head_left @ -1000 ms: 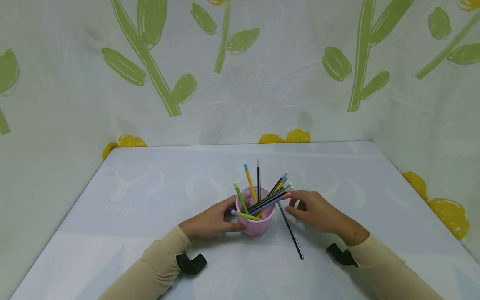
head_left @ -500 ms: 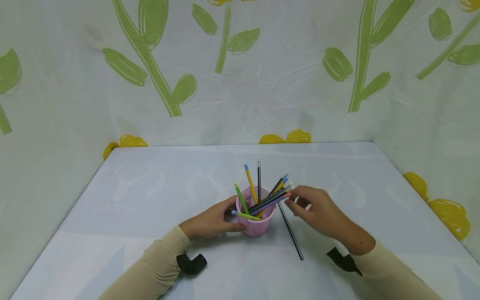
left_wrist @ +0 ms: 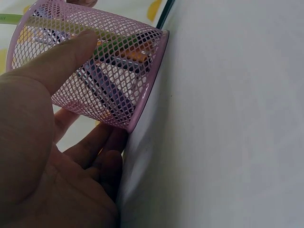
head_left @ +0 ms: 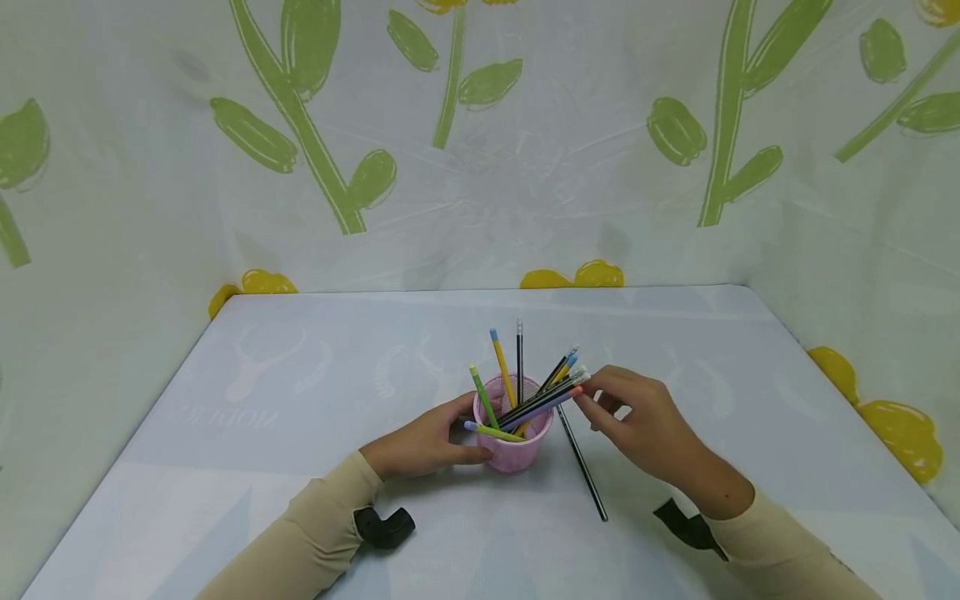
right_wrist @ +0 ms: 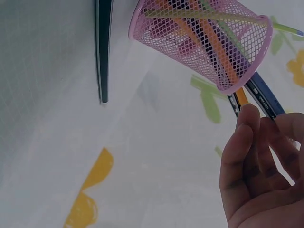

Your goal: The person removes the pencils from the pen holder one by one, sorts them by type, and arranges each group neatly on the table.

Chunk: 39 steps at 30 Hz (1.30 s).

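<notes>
A pink mesh pencil cup [head_left: 513, 454] stands upright on the table, with several pencils leaning out of it. My left hand [head_left: 429, 440] grips the cup from the left, its thumb lying along the mesh in the left wrist view and its fingers on the far side. At the right of the cup, my right hand [head_left: 637, 421] pinches the end of a pencil [right_wrist: 267, 95] among the bundle that leans right; its fingertips partly hide how many it holds. A purple pencil [head_left: 542, 408] with an orange end lies in that bundle. A yellow-green pencil [head_left: 495, 432] rests across the cup's near rim.
One dark pencil [head_left: 583, 467] lies on the white table [head_left: 300, 517] to the right of the cup, close below my right hand. Pale walls with painted leaves [head_left: 253, 135] enclose the table at the back and sides.
My right hand has risen a little and turned at the wrist, closing in on the pencil ends. The left hand, cup and loose pencil stay where they were.
</notes>
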### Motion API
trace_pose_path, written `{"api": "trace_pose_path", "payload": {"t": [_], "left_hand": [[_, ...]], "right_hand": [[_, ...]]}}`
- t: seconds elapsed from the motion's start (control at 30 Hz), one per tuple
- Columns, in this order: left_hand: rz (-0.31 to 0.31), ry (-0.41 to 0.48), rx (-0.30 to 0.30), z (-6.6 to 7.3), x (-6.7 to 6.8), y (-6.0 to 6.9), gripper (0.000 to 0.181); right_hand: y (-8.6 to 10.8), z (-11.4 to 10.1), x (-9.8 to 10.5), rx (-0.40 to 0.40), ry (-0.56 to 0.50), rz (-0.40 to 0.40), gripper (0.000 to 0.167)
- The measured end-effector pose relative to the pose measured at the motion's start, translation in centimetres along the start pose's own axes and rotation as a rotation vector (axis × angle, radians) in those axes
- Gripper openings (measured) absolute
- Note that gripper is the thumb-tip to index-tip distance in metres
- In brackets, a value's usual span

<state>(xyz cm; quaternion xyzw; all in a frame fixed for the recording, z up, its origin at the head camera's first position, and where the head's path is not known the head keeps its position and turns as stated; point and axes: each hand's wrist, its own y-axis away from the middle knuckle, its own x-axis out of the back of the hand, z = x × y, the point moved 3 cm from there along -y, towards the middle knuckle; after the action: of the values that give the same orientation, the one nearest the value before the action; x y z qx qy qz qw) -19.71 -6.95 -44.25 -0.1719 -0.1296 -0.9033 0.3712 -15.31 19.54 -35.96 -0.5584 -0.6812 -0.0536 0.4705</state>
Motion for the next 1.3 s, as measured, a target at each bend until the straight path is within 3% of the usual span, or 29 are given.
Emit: {"api": "trace_pose_path", "payload": {"t": [0.77, 1.3], "left_hand": [[0.0, -0.013, 0.0, 0.32, 0.01, 0.01, 0.062], [0.013, -0.017, 0.022, 0.17, 0.03, -0.07, 0.062]], "right_hand": [[0.3, -0.41, 0.23, 0.02, 0.003, 0.097, 0.015], [0.25, -0.78, 0.27, 0.081, -0.033, 0.1, 0.02]]}}
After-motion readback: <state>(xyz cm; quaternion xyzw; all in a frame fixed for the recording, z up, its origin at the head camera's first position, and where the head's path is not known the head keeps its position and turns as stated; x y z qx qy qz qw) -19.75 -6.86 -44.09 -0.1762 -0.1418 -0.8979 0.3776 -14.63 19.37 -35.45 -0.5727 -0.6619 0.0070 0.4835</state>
